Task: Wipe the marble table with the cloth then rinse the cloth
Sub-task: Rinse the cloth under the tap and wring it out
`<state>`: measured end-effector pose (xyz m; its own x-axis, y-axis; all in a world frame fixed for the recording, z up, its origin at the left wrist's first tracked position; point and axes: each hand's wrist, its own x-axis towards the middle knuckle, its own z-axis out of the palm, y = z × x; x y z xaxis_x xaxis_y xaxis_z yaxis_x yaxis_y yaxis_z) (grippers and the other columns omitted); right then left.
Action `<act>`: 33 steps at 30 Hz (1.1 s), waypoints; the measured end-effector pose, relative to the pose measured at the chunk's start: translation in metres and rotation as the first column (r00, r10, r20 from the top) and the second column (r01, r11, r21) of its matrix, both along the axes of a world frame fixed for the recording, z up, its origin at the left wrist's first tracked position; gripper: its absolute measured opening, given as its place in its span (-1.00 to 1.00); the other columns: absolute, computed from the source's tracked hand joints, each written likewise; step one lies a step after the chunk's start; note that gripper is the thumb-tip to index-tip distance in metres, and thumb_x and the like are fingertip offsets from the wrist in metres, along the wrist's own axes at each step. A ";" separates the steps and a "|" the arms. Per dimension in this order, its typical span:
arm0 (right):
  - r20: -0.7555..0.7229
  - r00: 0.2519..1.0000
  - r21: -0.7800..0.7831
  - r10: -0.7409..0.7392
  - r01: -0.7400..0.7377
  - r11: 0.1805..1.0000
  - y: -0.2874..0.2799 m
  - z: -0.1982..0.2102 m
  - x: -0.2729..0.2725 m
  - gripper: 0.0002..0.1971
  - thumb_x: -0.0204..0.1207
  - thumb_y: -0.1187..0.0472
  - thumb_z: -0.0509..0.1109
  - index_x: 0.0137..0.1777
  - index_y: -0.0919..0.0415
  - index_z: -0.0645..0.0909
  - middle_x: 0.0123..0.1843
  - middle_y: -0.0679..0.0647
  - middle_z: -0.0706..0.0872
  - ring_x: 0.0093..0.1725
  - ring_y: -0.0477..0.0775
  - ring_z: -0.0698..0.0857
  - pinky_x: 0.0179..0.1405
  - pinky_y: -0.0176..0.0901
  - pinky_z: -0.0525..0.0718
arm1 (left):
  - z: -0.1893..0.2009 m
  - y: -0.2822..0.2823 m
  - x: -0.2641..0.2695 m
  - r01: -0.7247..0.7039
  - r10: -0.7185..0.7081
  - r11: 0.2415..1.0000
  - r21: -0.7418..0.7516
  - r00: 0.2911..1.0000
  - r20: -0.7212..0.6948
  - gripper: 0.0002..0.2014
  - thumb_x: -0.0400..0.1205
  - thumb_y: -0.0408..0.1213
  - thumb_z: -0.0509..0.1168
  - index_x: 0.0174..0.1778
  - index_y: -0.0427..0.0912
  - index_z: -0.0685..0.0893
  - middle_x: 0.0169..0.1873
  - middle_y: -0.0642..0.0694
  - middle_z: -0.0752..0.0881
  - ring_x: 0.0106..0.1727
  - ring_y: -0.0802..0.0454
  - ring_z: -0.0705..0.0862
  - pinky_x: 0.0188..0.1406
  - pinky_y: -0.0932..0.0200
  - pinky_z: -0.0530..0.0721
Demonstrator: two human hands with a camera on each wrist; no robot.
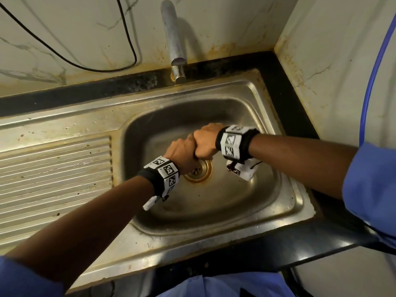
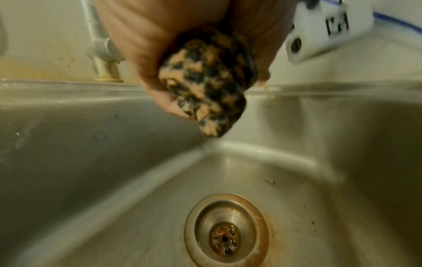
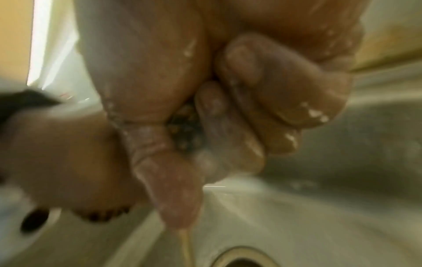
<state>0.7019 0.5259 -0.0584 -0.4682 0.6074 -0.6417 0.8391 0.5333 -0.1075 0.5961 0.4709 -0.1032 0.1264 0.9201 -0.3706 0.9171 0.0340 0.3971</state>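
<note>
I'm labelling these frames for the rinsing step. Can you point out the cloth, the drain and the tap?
cloth [image 2: 206, 86]: left wrist view, on the mottled wad gripped in the fist.
drain [image 2: 224, 236]: left wrist view, on the strainer's centre.
tap [image 1: 174, 37]: head view, on the spout's upper face.

Domestic kitchen, well used. Stainless steel sink [image 1: 214, 213] with ribbed drainboard [image 1: 55, 179] set into dark stone counter [image 1: 285, 80]. Chrome tap [image 1: 174, 41] rising at basin's back edge. Pale marble-veined wall panels [image 1: 64, 35] behind, rust-coloured stains along bottom joint and in corner. Drain ring [image 2: 226, 233] discoloured orange. Black cable [image 1: 128, 41] hanging on wall, blue hose [image 1: 372, 82] on right.
</note>
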 end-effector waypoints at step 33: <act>-0.139 0.964 0.392 0.228 -0.158 0.906 -0.003 -0.019 0.020 -0.80 0.49 -0.01 0.35 -0.05 0.11 0.64 -0.08 0.08 0.77 -0.10 0.20 0.75 -0.27 -0.08 0.51 | 0.012 0.016 -0.004 0.042 -0.049 0.995 -0.089 0.995 -0.082 -0.78 0.54 -0.03 0.29 -0.03 -0.08 0.64 -0.18 -0.05 0.67 -0.15 -0.07 0.66 -0.16 0.09 0.62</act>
